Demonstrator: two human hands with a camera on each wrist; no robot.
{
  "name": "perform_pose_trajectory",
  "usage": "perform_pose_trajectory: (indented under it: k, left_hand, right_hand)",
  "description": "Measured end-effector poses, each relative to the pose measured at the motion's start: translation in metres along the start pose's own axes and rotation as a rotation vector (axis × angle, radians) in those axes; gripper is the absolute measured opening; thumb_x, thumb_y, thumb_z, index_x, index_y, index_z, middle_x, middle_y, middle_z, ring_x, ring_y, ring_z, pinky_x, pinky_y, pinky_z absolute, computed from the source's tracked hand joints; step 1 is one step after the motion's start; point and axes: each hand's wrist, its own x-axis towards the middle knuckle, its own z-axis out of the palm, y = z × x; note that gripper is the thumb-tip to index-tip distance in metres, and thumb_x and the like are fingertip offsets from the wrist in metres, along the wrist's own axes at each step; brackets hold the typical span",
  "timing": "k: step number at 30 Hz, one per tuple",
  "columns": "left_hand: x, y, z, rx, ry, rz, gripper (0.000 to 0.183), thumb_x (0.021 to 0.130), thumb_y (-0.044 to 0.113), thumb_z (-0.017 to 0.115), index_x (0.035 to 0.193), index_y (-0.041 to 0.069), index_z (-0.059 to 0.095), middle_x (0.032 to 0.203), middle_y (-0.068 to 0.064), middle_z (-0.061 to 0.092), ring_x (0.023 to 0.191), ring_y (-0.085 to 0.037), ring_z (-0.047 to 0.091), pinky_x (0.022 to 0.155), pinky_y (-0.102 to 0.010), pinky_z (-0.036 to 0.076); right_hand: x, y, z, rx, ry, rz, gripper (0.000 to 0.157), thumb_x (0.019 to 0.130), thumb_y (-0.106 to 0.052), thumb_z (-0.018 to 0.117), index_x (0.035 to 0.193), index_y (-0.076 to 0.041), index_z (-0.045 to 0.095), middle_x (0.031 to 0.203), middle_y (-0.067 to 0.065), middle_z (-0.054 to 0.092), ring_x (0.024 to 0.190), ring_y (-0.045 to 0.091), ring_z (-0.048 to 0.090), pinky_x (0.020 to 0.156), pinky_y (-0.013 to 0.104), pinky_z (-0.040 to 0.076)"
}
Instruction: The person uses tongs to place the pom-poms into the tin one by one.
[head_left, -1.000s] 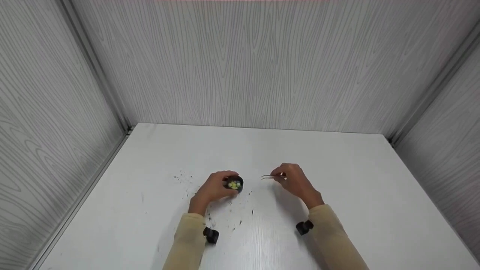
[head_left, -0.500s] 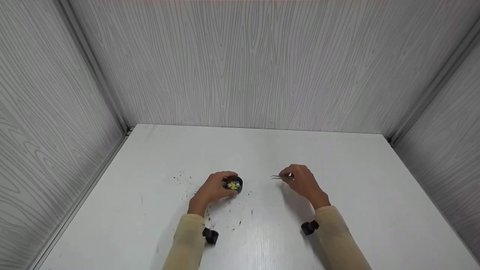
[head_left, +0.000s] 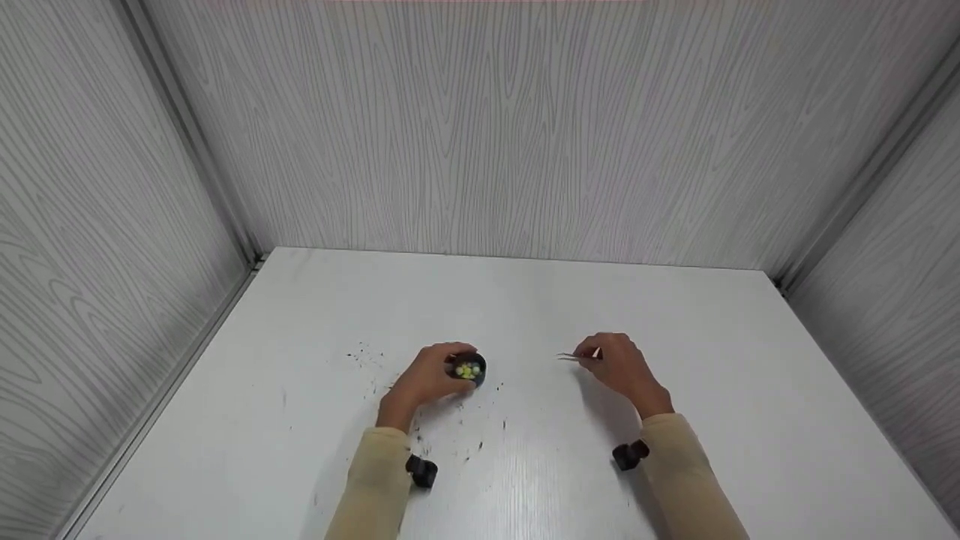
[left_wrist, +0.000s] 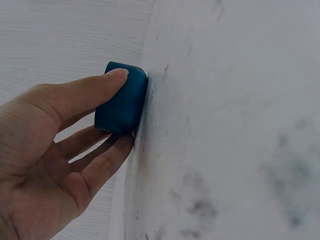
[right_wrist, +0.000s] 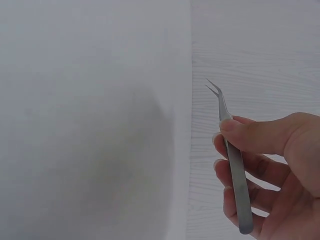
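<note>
My left hand (head_left: 429, 376) grips a small dark blue cup (left_wrist: 122, 100) by its sides, thumb on one side and fingers on the other. In the head view, several small yellow and pale round pieces (head_left: 469, 370) lie inside the cup, which stands on the white table. To the right, my right hand (head_left: 619, 364) pinches silver tweezers (right_wrist: 235, 160) between thumb and fingers. Their fine bent tips point left in the head view, slightly apart, and nothing shows between them. The tweezers are held above the table, away from the cup.
The white tabletop (head_left: 525, 300) carries scattered dark specks and smudges (head_left: 480, 446) around the left hand and cup. Wood-grain panels wall in the back (head_left: 480, 127) and both sides. A small black camera sits on each wrist.
My right hand has moved to the right with the tweezers, farther from the cup. The left hand and the cup have stayed in place.
</note>
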Motion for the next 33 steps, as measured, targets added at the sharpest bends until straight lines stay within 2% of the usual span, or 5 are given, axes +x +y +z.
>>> perform_pose_trajectory:
  k: [14, 25, 33]
  left_hand:
    - [0.001, -0.001, 0.000, -0.001, -0.007, -0.017, 0.057, 0.087, 0.010, 0.081, 0.141, 0.013, 0.062, 0.144, -0.016, 0.061, 0.133, -0.040, 0.060, 0.111, -0.056, 0.050]
    - [0.001, -0.002, 0.000, 0.007, -0.006, -0.023, 0.057, 0.088, 0.011, 0.081, 0.141, 0.012, 0.062, 0.146, -0.016, 0.060, 0.134, -0.041, 0.059, 0.112, -0.055, 0.049]
    - [0.001, -0.001, 0.000, 0.020, -0.008, -0.029, 0.057, 0.087, 0.011, 0.082, 0.141, 0.013, 0.062, 0.145, -0.016, 0.060, 0.134, -0.039, 0.059, 0.113, -0.056, 0.048]
  right_hand:
    - [-0.002, 0.017, -0.004, -0.009, -0.027, 0.060, 0.012, 0.089, 0.000, 0.075, 0.096, -0.008, 0.081, 0.093, 0.009, 0.077, 0.082, 0.021, 0.067, 0.074, 0.038, 0.055]
    - [-0.004, 0.020, -0.005, -0.034, -0.044, 0.082, 0.011, 0.090, 0.000, 0.074, 0.097, -0.005, 0.081, 0.094, 0.011, 0.077, 0.083, 0.022, 0.067, 0.074, 0.041, 0.056]
    - [-0.005, 0.018, -0.005, -0.037, -0.059, 0.127, 0.010, 0.091, -0.001, 0.073, 0.097, -0.003, 0.080, 0.097, 0.013, 0.077, 0.089, 0.027, 0.070, 0.080, 0.049, 0.057]
